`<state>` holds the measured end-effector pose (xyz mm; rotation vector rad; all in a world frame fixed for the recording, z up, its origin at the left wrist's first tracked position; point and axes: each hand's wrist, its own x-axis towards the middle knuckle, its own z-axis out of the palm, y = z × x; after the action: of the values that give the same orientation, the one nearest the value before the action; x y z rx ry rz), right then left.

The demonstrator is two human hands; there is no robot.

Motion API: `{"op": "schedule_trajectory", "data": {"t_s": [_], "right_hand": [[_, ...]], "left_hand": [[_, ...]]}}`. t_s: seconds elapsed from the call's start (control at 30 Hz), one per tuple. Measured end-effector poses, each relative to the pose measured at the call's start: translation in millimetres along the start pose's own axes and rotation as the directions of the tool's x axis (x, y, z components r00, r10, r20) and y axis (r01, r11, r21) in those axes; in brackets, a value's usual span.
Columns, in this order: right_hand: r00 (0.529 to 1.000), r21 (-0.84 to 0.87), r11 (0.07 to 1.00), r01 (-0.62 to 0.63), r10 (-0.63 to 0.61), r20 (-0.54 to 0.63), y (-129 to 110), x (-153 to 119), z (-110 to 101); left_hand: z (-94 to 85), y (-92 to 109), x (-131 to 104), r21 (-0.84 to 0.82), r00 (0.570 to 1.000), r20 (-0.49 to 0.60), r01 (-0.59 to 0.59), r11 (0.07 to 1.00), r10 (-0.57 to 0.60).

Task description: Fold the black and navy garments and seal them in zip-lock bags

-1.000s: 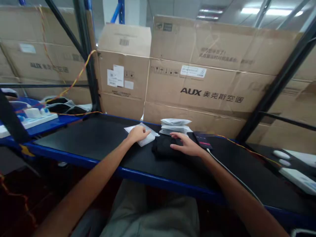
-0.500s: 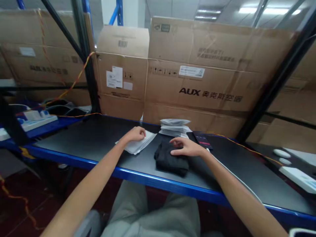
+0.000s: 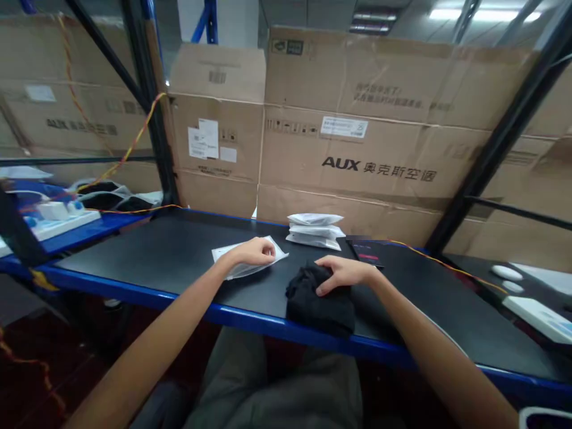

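My left hand (image 3: pixel 257 251) is closed over the upper right part of a flat white packet (image 3: pixel 239 271), with fingers curled at its edge. The packet lies on the black tabletop (image 3: pixel 179 244), left of the middle. My right hand (image 3: pixel 340 273) grips a folded black cloth (image 3: pixel 319 307) from its upper right side, thumb on top and the other fingers partly hidden behind it. The cloth rests near the blue front edge. Behind it stands a small stack of white packets (image 3: pixel 315 230), which neither hand touches.
A dark phone-like object (image 3: pixel 366 253) lies right of the stack. Large cardboard sheets (image 3: pixel 290 155) stand along the back. White power strips (image 3: pixel 538 319) sit at both sides. A thin cable runs under my right forearm.
My right hand has closed on the black cloth, which has shifted slightly right and toward the front edge. My left hand has moved slightly right, and the packet's right edge has shifted with it.
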<state>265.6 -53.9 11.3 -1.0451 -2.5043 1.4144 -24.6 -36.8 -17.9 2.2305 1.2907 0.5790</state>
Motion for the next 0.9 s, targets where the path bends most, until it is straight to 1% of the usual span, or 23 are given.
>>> {"op": "schedule_trajectory", "data": {"t_s": [0.03,0.1,0.17,0.23,0.3,0.37,0.47,0.53,0.6,0.8,0.9], "right_hand": [[0.999,0.062,0.998,0.023,-0.021,-0.024,0,0,2],[0.992,0.190,0.979,0.081,-0.061,-0.111,-1,2,6],[0.975,0.316,0.938,0.146,-0.082,-0.208,-2,5,12],[0.958,0.428,0.882,0.197,-0.080,-0.276,-3,9,18],[0.950,0.523,0.823,0.220,-0.059,-0.307,-3,14,24],[0.951,0.573,0.793,0.208,-0.026,-0.309,-2,19,28],[0.962,0.556,0.821,0.132,0.030,-0.273,2,25,30],[0.972,0.523,0.850,0.068,0.063,-0.228,5,27,30],[0.976,0.489,0.871,0.038,0.073,-0.207,6,28,30],[0.979,0.382,0.922,0.062,0.018,-0.204,-1,28,32],[0.978,0.334,0.940,0.073,-0.002,-0.209,-7,26,34]], "left_hand": [[1.9,0,1,-0.021,1.000,-0.002,-0.010,1.000,0.009],[7.4,2,2,-0.074,0.999,-0.001,-0.035,0.997,0.035],[14.6,5,4,-0.145,0.998,0.006,-0.067,0.987,0.069],[22.0,9,4,-0.230,0.994,0.014,-0.106,0.968,0.112],[28.4,14,5,-0.314,0.987,0.009,-0.152,0.937,0.163],[32.7,17,6,-0.388,0.980,-0.007,-0.188,0.902,0.201],[35.3,18,7,-0.478,0.979,-0.010,-0.182,0.860,0.202],[34.3,18,7,-0.515,0.984,-0.009,-0.156,0.843,0.177],[31.0,19,6,-0.538,0.988,-0.038,-0.145,0.831,0.148],[16.6,29,0,-0.588,0.978,-0.188,-0.186,0.788,0.090],[13.7,33,-3,-0.613,0.975,-0.201,-0.200,0.764,0.094]]}}
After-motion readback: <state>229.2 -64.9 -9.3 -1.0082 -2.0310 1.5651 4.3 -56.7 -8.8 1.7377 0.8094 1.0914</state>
